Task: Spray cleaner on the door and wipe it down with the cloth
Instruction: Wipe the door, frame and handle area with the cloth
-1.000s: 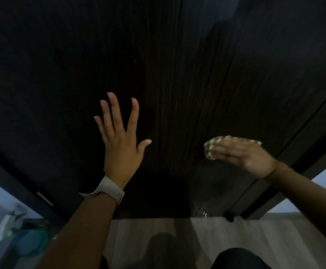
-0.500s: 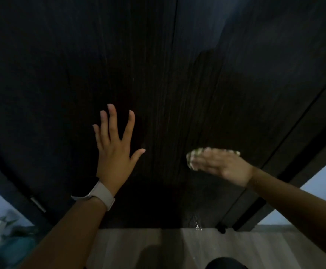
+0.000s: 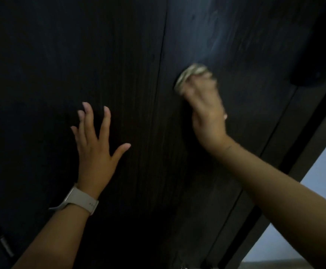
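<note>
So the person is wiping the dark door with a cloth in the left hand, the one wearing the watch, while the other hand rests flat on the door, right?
Not quite. The head view shows the cloth in the right hand, pressed against the dark door. The left hand, the one with the watch, lies flat with fingers spread on the door.

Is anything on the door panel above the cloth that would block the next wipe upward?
Nothing visible does. The right hand presses the cloth on the door, and the panel above is bare. A dark fitting sits off to the right near the edge. The left hand rests flat, lower left.
</note>
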Tool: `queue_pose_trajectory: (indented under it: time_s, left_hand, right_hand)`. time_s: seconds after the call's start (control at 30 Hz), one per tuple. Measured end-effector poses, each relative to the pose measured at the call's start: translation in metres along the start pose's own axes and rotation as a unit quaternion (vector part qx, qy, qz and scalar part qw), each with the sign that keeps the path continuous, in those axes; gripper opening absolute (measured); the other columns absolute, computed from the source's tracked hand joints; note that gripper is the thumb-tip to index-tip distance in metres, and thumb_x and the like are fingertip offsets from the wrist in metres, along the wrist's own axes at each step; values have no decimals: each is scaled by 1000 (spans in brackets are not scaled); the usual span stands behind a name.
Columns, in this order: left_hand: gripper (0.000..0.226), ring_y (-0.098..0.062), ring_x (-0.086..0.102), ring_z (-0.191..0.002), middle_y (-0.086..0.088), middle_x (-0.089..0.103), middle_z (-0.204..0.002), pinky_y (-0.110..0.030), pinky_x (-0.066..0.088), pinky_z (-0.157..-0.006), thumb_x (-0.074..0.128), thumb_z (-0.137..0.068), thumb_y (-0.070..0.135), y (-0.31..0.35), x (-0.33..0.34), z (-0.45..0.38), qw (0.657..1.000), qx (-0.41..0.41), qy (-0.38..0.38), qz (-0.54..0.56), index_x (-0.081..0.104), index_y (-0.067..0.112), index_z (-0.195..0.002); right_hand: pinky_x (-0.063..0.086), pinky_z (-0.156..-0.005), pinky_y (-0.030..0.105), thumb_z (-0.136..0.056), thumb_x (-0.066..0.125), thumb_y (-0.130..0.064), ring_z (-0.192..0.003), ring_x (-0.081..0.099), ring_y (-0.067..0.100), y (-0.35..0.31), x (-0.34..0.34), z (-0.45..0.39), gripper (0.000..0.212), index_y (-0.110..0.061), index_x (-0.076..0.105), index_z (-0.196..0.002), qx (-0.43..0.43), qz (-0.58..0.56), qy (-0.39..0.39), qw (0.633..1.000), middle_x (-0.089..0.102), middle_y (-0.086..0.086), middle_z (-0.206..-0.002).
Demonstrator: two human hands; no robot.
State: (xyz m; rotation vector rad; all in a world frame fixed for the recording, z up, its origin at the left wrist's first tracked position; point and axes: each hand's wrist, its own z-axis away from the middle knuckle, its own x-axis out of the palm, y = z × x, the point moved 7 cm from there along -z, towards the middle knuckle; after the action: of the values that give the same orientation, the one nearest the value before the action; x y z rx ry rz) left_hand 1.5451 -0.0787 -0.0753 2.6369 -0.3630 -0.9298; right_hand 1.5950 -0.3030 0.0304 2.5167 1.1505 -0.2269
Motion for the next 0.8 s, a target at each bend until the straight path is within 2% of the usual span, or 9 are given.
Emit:
queue_pose_trajectory:
  time_s: [0.07,0.17,0.23,0.33,0.47,0.53,0.67,0.73,0.8]
  left_hand:
    - [101,-24,-21,-145,-3,-29,-156,-50,-7,-116,64,-82,45,0,-1,0,1000,2,-4,-2,-5,28,-154]
    - [104,-25,-14,-148,-5,-21,-160,-54,3,-117,69,-81,39,-8,-8,5,999,27,-11,-22,-3,24,-155]
    - [102,-25,-11,-149,-4,-19,-161,-57,8,-117,65,-80,46,-12,-10,7,999,41,-20,-30,1,21,-155]
    - [105,-25,-14,-148,-4,-23,-160,-55,6,-116,56,-80,65,-13,-7,6,998,33,-27,-39,-1,20,-155]
    - [108,-25,-13,-148,-7,-19,-161,-55,8,-116,69,-77,48,-15,-5,7,997,35,-25,-63,1,19,-155]
    - [110,-27,-10,-149,-8,-17,-161,-55,10,-116,73,-76,44,-16,-6,7,997,32,-19,-72,2,19,-155]
    - [112,-27,-7,-149,-10,-13,-162,-54,12,-116,77,-73,43,-15,-8,7,996,28,-16,-81,4,19,-155]
    - [113,-25,-10,-149,-8,-14,-162,-52,10,-116,76,-73,44,-15,-7,6,997,20,-23,-70,1,22,-155]
    - [113,-22,-13,-148,-6,-17,-161,-51,7,-116,75,-74,46,-17,-6,5,997,16,-29,-64,-2,24,-155]
  right_hand:
    - [30,-113,43,-101,39,-6,-130,44,32,-25,28,39,33,-3,58,-128,-102,-14,-142,984,55,20,-134]
    - [33,-112,46,-105,29,-16,-139,35,27,-23,33,84,40,-13,43,-142,-222,-6,-340,914,46,10,-146]
    - [33,-113,44,-105,29,-17,-136,41,29,-2,12,61,38,-14,47,-138,-219,4,-306,926,48,9,-144]
    - [28,-115,43,-102,35,-6,-130,46,37,29,-21,-15,35,-5,60,-127,-100,36,-155,982,52,20,-137]
    - [23,-118,43,-89,45,12,-133,41,38,9,-6,-55,42,1,59,-127,42,34,-5,999,51,24,-136]
    - [25,-117,45,-94,45,6,-133,43,35,-32,22,-35,36,-2,61,-126,-13,-4,-37,999,54,21,-135]
    - [21,-119,41,-99,40,-12,-139,37,28,-72,61,49,40,-10,52,-137,-202,-16,-318,926,47,11,-146]
    - [19,-119,36,-104,32,-18,-137,40,28,-48,42,46,39,-11,55,-135,-206,-5,-324,923,49,10,-144]
    - [23,-118,36,-105,31,-15,-133,45,30,-19,16,10,39,-8,60,-128,-136,15,-236,962,53,14,-138]
